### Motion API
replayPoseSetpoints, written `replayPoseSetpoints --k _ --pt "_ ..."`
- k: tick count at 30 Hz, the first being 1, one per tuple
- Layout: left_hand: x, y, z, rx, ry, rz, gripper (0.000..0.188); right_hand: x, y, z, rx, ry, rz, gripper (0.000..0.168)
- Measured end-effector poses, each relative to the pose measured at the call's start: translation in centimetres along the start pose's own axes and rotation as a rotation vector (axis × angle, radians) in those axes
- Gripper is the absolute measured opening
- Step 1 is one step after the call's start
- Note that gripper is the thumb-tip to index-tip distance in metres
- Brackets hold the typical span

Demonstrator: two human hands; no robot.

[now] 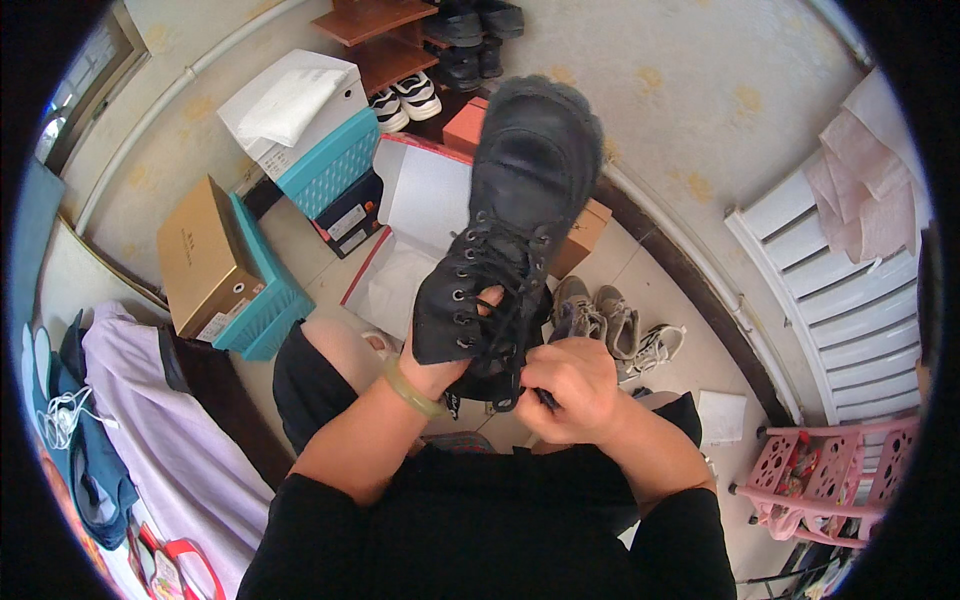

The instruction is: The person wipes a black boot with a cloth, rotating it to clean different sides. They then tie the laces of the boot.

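A black leather lace-up shoe (532,165) is held up before me, its toe pointing away and its laced opening facing me. My left hand (435,367) reaches under and inside the shoe at its left side; a finger shows through the opening between the laces, and most of the hand is hidden. A pale green bangle (412,388) is on that wrist. My right hand (571,390) is closed at the right side of the opening, on a dark piece that looks like the shoelace. Black laces (506,322) run loosely across the eyelets.
An open white box (424,187) with paper lies on the tiled floor behind the shoe. Stacked shoe boxes (330,161) and a gold box (202,262) stand left. Worn sneakers (619,322) sit right of the shoe, near a pink rack (817,480). A wooden shoe rack (375,37) stands behind.
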State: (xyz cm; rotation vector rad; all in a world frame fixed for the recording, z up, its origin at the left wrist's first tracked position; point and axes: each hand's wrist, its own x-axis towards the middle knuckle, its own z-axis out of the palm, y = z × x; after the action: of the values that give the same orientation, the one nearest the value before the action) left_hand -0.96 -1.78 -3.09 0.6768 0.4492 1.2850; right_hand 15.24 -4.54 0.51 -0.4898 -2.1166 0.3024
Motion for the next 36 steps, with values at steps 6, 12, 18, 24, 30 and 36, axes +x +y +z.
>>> replayPoseSetpoints --k 6,12,18,24,30,36 --pt "-0.4 -0.4 -0.1 -0.045 0.016 -0.039 0.031 0.5 -0.1 -0.4 0.03 -0.005 -0.007 0.031" --pt "-0.4 0.3 -0.4 -0.051 0.031 -0.047 0.037 0.3 0.5 -0.9 0.107 -0.026 0.116 0.025" --pt "-0.4 0.5 0.7 -0.037 0.069 -0.046 0.049 0.7 0.5 -1.2 0.07 -0.032 0.189 0.023" --pt "-0.6 0.0 0.1 -0.078 0.039 -0.015 0.049 0.6 0.0 -1.5 0.088 -0.092 0.356 0.015" --pt "-0.7 -0.2 0.1 -0.147 0.043 -0.022 0.044 1.7 -0.6 -1.8 0.305 -0.137 0.576 0.014" --pt "-0.8 -1.3 -1.6 -0.28 -0.062 -0.021 0.032 1.0 -0.5 -1.2 0.184 -0.049 0.542 0.02"
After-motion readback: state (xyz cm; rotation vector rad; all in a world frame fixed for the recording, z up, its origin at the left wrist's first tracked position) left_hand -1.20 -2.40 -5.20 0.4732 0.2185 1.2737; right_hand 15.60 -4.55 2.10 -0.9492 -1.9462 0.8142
